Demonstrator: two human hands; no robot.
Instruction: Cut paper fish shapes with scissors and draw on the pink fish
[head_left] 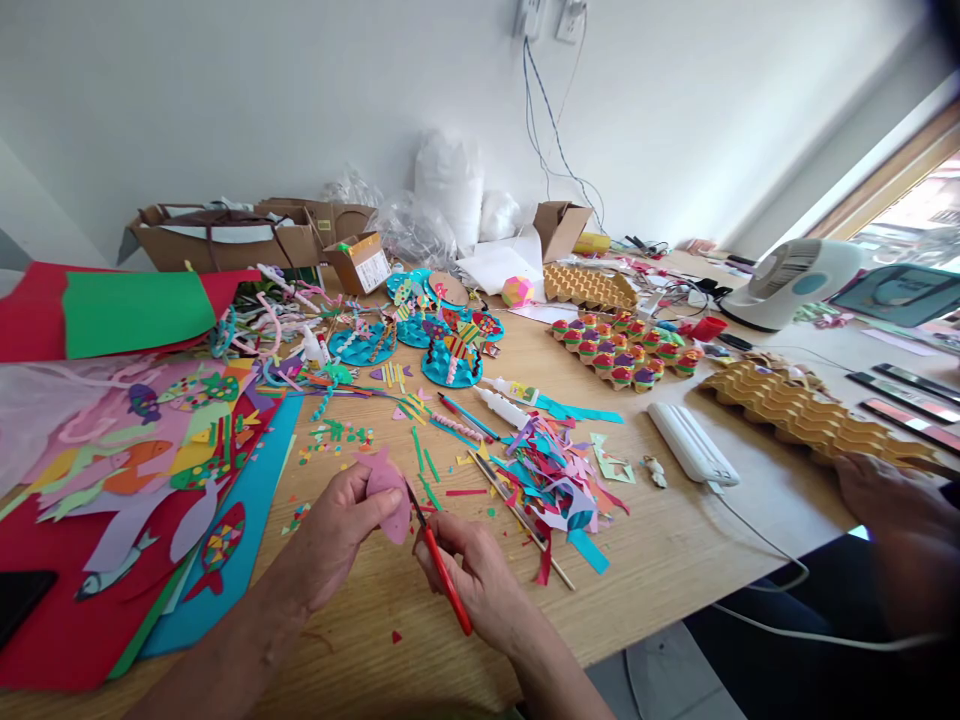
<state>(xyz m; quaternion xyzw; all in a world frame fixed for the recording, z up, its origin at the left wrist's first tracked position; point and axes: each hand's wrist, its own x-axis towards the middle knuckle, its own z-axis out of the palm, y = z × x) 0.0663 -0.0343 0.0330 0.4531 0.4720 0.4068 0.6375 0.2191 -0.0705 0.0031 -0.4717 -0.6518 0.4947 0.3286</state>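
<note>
Between the thumb and fingers of my left hand (pixel 349 515) is a pink-purple fish cutout (pixel 388 495), held up above the wooden table. My right hand (pixel 469 565) grips a pair of scissors (pixel 442 575) with red handles. The scissor blades point up and touch or nearly touch the right edge of the fish; I cannot tell whether they are parted. Thin green strips (pixel 429 463) and small colourful scraps lie on the table just beyond my hands. A heap of cut paper strips (pixel 559 470) is to the right.
Coloured sheets with fish cutouts (pixel 217 545) lie at left. Blue decorated discs (pixel 364 345), a glue bottle (pixel 501 408) and a painted egg tray (pixel 622 350) stand farther back. A white power bank (pixel 691 443) is at right, near another person's hand (pixel 874 490).
</note>
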